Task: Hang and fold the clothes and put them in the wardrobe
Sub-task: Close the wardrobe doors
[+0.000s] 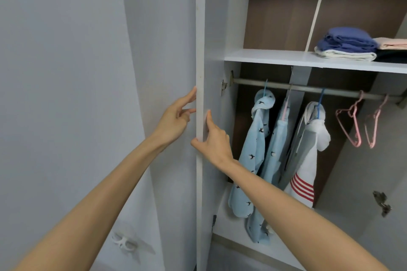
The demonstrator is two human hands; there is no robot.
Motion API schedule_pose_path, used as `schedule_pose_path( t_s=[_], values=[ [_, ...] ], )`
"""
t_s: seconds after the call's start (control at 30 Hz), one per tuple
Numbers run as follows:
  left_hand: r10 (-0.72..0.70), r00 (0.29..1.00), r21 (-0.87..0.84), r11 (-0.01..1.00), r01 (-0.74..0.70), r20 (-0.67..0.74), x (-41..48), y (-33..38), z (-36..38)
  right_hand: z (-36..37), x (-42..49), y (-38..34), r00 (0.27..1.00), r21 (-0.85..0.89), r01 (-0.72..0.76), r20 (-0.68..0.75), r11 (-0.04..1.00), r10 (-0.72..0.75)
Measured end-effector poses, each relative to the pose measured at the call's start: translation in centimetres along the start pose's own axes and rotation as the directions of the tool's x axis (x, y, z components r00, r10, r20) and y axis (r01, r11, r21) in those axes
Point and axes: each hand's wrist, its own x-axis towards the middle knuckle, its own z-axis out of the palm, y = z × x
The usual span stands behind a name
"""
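Right hand (214,141) grip holds door edge (200,50); left hand (176,119) touches; clothes (257,149) hang rightward.

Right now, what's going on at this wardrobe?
A person holds the edge of the open wardrobe door with both hands: the right hand pinches it, while the left hand touches its outer side with fingertips. Inside, light blue garments and a white red-striped garment hang on the rail beside two empty pink hangers. On the shelf above sit folded clothes.
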Motion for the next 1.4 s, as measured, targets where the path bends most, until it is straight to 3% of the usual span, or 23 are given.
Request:
schedule_pose_path(
  t_s=[0.23,0.57,0.83,1.13,1.4],
  values=[
    [0.102,0.986,0.098,0.988,-0.116,0.134,1.4,1.6,5.1,-5.4,-2.1,4.4,0.998,0.053,0.05,-0.042,0.997,-0.048],
    [0.277,0.902,0.336,0.859,-0.387,0.332,7.3,2.9,15.4,-14.4,-2.5,12.5,0.983,-0.022,-0.172,-0.068,0.985,0.17],
    [0.172,0.9,0.597,0.696,-0.398,0.4,13.6,2.6,22.8,-19.7,0.8,20.0,0.963,0.005,-0.257,-0.086,0.966,0.257],
    [0.247,0.893,0.668,0.596,-0.445,0.375,19.9,-0.3,28.3,-21.8,5.4,26.7,0.943,0.04,-0.276,-0.184,0.96,0.278],
    [0.23,0.915,0.719,0.566,-0.402,0.331,23.6,-1.1,31.7,-22.7,9.4,30.5,0.947,0.0,-0.286,-0.152,0.958,0.283]
  ],
)
